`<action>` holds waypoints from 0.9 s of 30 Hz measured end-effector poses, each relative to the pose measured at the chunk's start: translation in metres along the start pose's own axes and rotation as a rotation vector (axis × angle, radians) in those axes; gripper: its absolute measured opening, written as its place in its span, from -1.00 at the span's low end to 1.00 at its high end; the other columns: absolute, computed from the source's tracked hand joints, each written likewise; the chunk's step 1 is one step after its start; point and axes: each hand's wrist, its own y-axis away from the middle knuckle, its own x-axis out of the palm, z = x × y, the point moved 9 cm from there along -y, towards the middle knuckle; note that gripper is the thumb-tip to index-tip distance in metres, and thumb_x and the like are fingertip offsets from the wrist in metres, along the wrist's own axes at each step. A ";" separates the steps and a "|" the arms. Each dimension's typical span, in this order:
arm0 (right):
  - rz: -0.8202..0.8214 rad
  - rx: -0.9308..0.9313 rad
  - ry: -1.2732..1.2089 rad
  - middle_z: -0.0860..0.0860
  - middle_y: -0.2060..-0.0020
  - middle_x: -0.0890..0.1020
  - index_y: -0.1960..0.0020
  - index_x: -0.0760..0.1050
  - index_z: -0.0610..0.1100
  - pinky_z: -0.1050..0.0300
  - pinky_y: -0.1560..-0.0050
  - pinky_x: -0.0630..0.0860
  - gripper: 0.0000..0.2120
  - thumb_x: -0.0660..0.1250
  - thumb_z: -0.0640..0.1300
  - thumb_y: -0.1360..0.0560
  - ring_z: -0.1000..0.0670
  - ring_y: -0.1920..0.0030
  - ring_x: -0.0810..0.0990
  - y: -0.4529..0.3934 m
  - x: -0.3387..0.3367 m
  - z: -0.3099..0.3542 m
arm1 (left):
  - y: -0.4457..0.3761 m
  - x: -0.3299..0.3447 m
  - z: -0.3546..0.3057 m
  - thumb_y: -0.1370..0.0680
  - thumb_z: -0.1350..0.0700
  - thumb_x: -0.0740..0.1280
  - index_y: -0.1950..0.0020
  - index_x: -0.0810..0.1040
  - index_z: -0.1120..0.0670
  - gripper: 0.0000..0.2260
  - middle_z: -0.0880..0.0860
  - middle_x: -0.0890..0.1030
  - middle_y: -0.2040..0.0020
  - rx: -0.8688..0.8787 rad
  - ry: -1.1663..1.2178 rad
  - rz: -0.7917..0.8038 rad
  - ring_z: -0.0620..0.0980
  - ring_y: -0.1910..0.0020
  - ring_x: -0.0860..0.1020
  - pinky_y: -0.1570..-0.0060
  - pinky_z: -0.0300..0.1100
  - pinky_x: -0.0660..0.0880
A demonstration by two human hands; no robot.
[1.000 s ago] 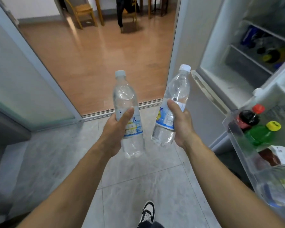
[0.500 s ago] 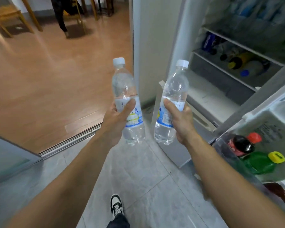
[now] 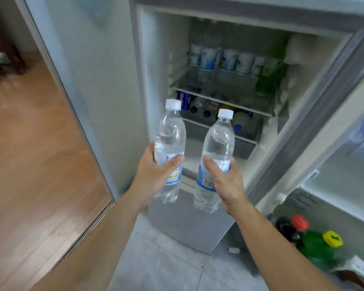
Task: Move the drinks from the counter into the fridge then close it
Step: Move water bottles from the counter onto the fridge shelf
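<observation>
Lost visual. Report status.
Left hand and right hand each grip a bottle. Fridge open ahead. Nothing blocking.

Fridge shelf bottles (image 3: 223,59) blurred, labels unreadable; door (image 3: 345,143) cut off right.

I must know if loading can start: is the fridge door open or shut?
Open. The fridge door is swung out to the right, and the shelves with drinks are visible.
</observation>
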 end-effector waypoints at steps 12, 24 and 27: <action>-0.426 -0.257 -0.112 0.19 0.10 0.67 -0.09 0.47 0.08 0.22 -0.04 0.59 -0.63 0.57 -0.04 -0.39 0.28 0.10 0.65 -0.147 -0.045 0.089 | -0.182 0.078 -0.062 -0.22 -0.12 0.58 -0.06 0.48 -0.22 -0.52 -0.26 0.67 0.07 0.207 -0.028 0.115 -0.26 0.07 0.65 0.18 -0.42 0.52; -0.529 -0.410 -0.063 0.19 -0.05 0.64 -0.22 0.46 0.09 0.42 0.09 0.54 -0.50 0.57 0.00 -0.36 0.29 -0.02 0.62 -0.266 -0.050 0.132 | -0.315 0.142 -0.092 -0.39 0.02 0.55 -0.25 0.50 -0.01 -0.52 -0.06 0.66 -0.10 0.313 -0.032 0.244 -0.14 -0.06 0.64 -0.05 -0.16 0.61; -0.480 -0.359 -0.016 0.10 -0.21 0.61 -0.37 0.41 0.01 0.16 -0.15 0.58 -0.37 0.56 0.05 -0.37 0.13 -0.19 0.60 -0.299 -0.047 0.127 | -0.340 0.155 -0.094 -0.39 0.01 0.55 -0.24 0.48 -0.09 -0.53 -0.10 0.64 -0.13 0.318 -0.036 0.297 -0.20 -0.09 0.62 -0.04 -0.21 0.57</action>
